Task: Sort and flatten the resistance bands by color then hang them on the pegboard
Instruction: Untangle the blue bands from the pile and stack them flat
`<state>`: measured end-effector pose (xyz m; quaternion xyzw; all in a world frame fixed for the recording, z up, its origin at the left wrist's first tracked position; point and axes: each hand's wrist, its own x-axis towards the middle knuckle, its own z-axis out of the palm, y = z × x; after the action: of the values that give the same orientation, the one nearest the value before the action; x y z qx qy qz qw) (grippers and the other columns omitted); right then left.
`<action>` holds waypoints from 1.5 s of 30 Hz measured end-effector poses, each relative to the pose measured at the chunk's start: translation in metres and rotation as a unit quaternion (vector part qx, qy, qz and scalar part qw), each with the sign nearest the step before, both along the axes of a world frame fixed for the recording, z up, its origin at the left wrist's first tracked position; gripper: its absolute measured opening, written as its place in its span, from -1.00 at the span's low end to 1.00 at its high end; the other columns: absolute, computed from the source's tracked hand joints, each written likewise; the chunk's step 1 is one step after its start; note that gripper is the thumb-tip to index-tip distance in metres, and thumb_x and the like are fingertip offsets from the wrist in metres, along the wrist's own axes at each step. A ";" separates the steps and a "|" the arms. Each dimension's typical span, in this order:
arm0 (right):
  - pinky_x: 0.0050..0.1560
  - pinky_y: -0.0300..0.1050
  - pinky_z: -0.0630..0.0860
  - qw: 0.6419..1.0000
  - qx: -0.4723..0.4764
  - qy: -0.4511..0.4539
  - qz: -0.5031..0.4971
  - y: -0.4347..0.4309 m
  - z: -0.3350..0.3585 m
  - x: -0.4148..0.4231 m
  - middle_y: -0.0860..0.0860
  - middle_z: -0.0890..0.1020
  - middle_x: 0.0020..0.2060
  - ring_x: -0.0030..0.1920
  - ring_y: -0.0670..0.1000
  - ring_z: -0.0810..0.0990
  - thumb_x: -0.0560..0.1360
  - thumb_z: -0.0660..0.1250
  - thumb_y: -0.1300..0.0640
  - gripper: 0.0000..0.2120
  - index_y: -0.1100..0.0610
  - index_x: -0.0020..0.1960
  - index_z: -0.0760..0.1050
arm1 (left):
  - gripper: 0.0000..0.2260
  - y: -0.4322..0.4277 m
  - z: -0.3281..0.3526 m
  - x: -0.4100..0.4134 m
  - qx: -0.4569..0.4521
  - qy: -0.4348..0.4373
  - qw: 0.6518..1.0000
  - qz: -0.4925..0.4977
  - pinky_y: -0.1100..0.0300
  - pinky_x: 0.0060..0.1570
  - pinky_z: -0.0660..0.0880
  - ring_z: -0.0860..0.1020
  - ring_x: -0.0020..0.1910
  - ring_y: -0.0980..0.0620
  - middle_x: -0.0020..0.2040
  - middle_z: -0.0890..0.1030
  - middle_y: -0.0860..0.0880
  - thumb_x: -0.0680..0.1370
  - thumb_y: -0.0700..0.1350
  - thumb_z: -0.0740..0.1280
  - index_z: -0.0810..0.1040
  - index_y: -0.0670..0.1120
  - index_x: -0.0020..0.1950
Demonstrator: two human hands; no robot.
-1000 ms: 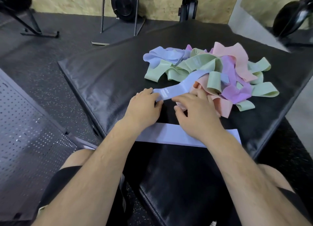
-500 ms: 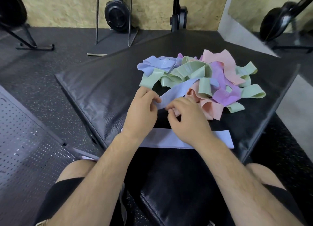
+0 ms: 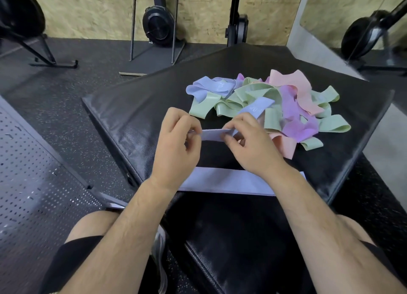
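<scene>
Pinching a blue band (image 3: pixel 212 134) between my left hand (image 3: pixel 176 139) and right hand (image 3: pixel 248 143), lifted above the mat (image 3: pixel 132 108) middle. Its far end trails into the pile (image 3: pixel 275 104). I'd pull gently, then lay it on the flat band (image 3: pixel 229 183) at the near edge.

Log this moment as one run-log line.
step: flattening | left hand + right hand: pinch blue band above mat | flattened blue band lies near edge | mixed pile unsorted | pegboard bare

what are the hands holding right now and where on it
A lavender-blue band, pinched at its near end between left hand and right hand; its far end trails toward the pile.
</scene>
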<state>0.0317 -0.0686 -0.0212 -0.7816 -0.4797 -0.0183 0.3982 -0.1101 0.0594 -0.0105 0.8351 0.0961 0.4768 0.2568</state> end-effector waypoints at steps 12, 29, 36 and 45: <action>-0.04 -0.14 0.49 0.990 0.105 -0.095 0.020 -0.023 0.089 -0.035 -0.09 0.53 -0.11 -0.04 -0.05 0.51 0.60 0.36 0.06 -0.89 0.10 -0.03 0.59 | -0.69 -0.029 0.048 -0.045 -0.064 -0.109 0.992 0.008 0.36 -0.16 0.36 0.49 -0.06 -0.01 0.04 0.44 -0.03 0.49 -0.50 0.25 0.63 -0.20 0.06; -0.20 -0.27 0.42 0.989 -0.140 0.029 0.028 -0.056 0.109 -0.079 -0.13 0.59 -0.28 -0.21 -0.14 0.52 0.56 0.37 -0.10 -0.76 0.03 -0.18 0.56 | -0.61 -0.027 0.024 -0.086 -0.305 0.030 0.945 -0.113 0.37 -0.10 0.43 0.55 -0.12 0.16 0.01 0.61 0.10 0.51 -0.44 0.27 0.69 0.02 -0.01; -0.04 -0.07 0.44 0.966 -0.251 0.060 0.016 -0.014 0.057 -0.057 -0.13 0.55 -0.34 -0.17 -0.04 0.48 0.57 0.34 -0.13 -0.76 0.01 -0.15 0.57 | -0.68 0.004 0.005 -0.074 -0.284 0.138 0.948 -0.038 0.42 -0.14 0.41 0.51 -0.20 0.20 0.01 0.62 0.07 0.51 -0.32 0.27 0.69 0.08 -0.03; -0.10 -0.21 0.42 0.961 -0.265 0.066 0.041 0.004 0.010 -0.044 -0.16 0.54 -0.41 -0.33 -0.10 0.46 0.57 0.32 -0.17 -0.74 -0.03 -0.17 0.54 | -0.80 0.027 -0.017 -0.060 -0.256 0.217 0.942 0.017 0.48 -0.22 0.38 0.51 -0.25 0.26 -0.08 0.62 0.07 0.55 -0.22 0.33 0.68 0.05 -0.01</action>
<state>-0.0119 -0.0649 -0.0115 -0.8383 -0.4714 0.1776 0.2085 -0.1705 0.0861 -0.0270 0.8226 0.2827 0.2477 0.4266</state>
